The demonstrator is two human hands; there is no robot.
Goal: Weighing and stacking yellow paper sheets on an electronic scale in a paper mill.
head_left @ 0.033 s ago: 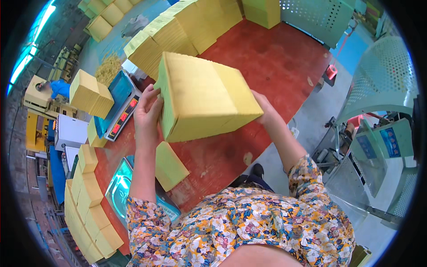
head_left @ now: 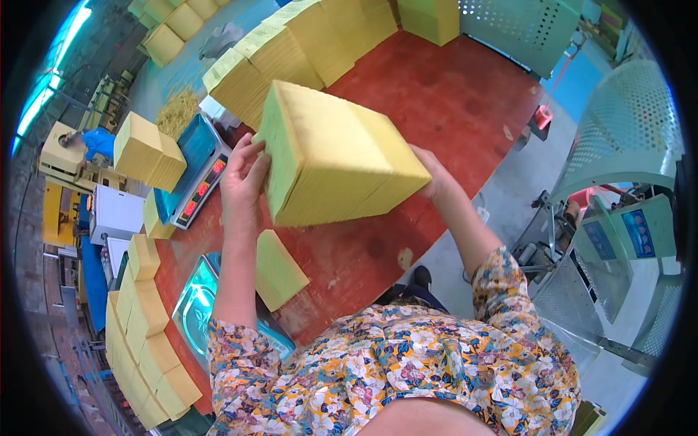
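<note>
Between my two hands I hold a thick stack of yellow paper [head_left: 345,163] up over the red table, tilted, with its sheet edges showing along the near side. My left hand [head_left: 243,174] presses on its left end, fingers near the upper edge and thumb lower down. At the right end my right hand [head_left: 430,173] grips it, with the fingertips hidden behind the stack. A smaller yellow paper piece [head_left: 278,270] lies on the table below the held stack, by my left forearm.
A digital scale [head_left: 196,174] with a blue tray and red displays carries another paper stack [head_left: 149,151]. A second shiny scale tray [head_left: 198,298] sits near my left forearm. Paper stacks [head_left: 291,51] line the red table's [head_left: 451,94] far edge. A perforated green machine [head_left: 618,138] stands right.
The held stack has tilted a little, showing more of its left end, and its near lower edge has risen slightly. Both hands keep their hold.
</note>
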